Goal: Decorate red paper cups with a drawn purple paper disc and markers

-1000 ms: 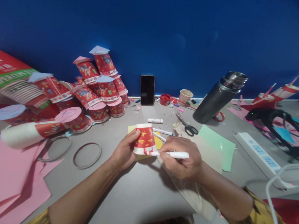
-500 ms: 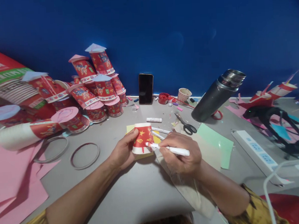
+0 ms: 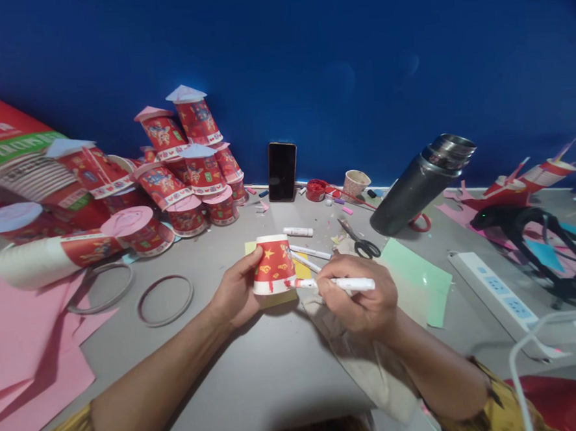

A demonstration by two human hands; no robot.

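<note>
My left hand (image 3: 238,289) grips a red and white paper cup (image 3: 275,268) by its left side, with the wide rim facing down. Gold stars and swirls cover its red part, and red marks show on the white band near the rim. In my right hand (image 3: 359,299) is a white marker pen (image 3: 353,283), its red tip at the right part of that band. Behind the cup lie a marker cap or short pen (image 3: 298,232), white pens (image 3: 311,252) and a yellow sheet (image 3: 279,299).
Decorated paper cups (image 3: 202,175) with paper tops stand stacked at the left, by pink paper (image 3: 32,335) and a tape ring (image 3: 165,301). A phone (image 3: 282,171) leans on the blue wall. Scissors (image 3: 365,246), a dark flask (image 3: 416,188), green paper (image 3: 426,285) and a power strip (image 3: 497,290) are on the right.
The cup has turned in my left hand, so the red mark sits further left. My right hand has moved right and the marker now lies more level, with a second red mark at its tip.
</note>
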